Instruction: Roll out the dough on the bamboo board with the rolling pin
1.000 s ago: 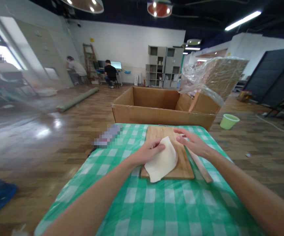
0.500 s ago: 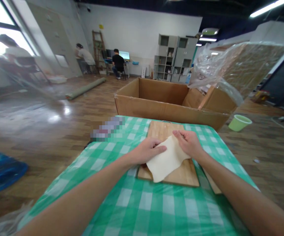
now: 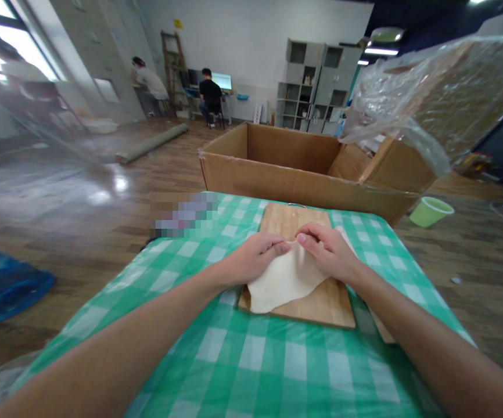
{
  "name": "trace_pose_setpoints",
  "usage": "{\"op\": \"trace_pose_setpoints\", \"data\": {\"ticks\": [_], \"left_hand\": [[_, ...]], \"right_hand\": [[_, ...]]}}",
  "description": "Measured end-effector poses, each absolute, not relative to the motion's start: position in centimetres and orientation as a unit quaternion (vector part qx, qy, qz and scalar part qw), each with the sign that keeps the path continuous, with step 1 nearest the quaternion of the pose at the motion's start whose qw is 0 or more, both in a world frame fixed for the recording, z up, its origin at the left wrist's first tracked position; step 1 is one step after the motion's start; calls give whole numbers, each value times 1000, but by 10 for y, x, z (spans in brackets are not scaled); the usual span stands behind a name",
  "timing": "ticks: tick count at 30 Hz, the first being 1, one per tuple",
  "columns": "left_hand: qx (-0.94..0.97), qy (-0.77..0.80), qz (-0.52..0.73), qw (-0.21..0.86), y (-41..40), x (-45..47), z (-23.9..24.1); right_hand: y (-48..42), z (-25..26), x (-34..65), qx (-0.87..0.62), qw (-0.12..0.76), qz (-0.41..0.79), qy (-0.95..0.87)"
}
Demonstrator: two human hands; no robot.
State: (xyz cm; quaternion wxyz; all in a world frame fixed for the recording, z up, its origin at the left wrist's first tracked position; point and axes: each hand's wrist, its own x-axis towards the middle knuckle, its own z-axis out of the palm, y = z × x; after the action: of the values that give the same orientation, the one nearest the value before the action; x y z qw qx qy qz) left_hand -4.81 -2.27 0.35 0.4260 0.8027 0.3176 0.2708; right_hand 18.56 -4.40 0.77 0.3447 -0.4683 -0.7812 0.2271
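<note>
Over the wooden board (image 3: 316, 310), the left hand (image 3: 255, 255) and right hand (image 3: 332, 252) pinch the upper edge of a pale, dough-like sheet (image 3: 284, 281); it looks already flattened thin, though how much shaping remains I can't tell.

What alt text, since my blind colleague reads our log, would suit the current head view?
A person's left hand and right hand hold the far edge of a pale sheet over a wooden board on a green-and-white checked tablecloth. A partly hidden stick lies to the board's right, and an open cardboard box stands beyond.
</note>
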Motion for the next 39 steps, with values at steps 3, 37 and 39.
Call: {"op": "trace_pose_setpoints", "data": {"ticks": [3, 37, 39], "left_hand": [[764, 327, 293, 473, -22, -46, -1], [662, 323, 308, 602, -27, -49, 2], [681, 322, 305, 583, -26, -50, 0]], "right_hand": [[-47, 8, 180, -441, 329, 280, -787], [-61, 11, 174, -481, 298, 438, -699], [-61, 10, 173, -484, 294, 438, -698]]}}
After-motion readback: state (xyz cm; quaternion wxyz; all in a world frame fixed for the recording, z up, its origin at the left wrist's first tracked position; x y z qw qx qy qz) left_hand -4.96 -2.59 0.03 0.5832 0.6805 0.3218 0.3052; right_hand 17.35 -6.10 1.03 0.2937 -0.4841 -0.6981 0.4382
